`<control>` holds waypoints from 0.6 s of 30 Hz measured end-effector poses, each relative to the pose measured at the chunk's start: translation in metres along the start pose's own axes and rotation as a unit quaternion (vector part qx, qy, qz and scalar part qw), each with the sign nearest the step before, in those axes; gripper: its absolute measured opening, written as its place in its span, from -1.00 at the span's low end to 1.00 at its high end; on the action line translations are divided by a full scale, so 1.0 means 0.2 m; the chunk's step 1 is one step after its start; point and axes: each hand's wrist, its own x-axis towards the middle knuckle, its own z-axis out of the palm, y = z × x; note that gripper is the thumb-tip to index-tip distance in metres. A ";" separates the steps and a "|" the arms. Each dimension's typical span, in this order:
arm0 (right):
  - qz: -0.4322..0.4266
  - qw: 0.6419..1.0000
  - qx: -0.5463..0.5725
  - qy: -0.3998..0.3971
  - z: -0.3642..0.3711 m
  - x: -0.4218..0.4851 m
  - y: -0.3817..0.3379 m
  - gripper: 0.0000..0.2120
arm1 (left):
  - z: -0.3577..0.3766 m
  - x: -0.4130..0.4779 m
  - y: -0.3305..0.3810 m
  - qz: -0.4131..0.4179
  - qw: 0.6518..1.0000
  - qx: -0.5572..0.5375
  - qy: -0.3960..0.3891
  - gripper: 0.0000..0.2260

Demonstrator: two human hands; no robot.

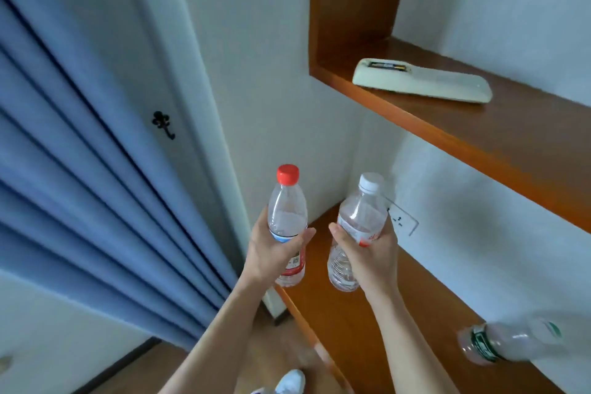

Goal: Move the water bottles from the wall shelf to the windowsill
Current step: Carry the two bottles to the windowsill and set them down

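Observation:
My left hand (271, 253) grips a clear water bottle with a red cap (287, 201) around its label, held upright. My right hand (367, 253) grips a clear water bottle with a white cap (361, 211) around its red label, tilted slightly right. Both bottles hang just above the left end of the lower wooden wall shelf (367, 329). A third clear bottle with a green label (508, 342) stands on that shelf at the right, blurred. No windowsill is in view.
An upper wooden shelf (463, 125) carries a white remote control (422, 80) with its battery bay showing. A wall socket (401, 217) sits behind the right bottle. Blue curtains (80, 169) hang at the left beside a black wall hook (163, 125). A white shoe (289, 382) shows below.

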 end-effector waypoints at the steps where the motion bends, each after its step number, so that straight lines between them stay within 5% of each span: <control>1: -0.012 1.000 0.006 -0.024 0.04 -0.02 -0.03 -0.34 | -0.05 -0.04 -0.01 -0.005 1.000 0.002 0.026 -0.52; 9: -0.027 0.958 0.057 -0.281 0.53 -0.37 -0.06 -0.46 | -0.57 -0.65 -0.08 -0.063 0.956 0.000 0.287 -0.59; 18: -0.065 0.863 0.048 -0.499 1.09 -1.00 -0.26 -0.42 | -1.07 -1.41 -0.08 -0.077 0.840 0.051 0.534 -0.51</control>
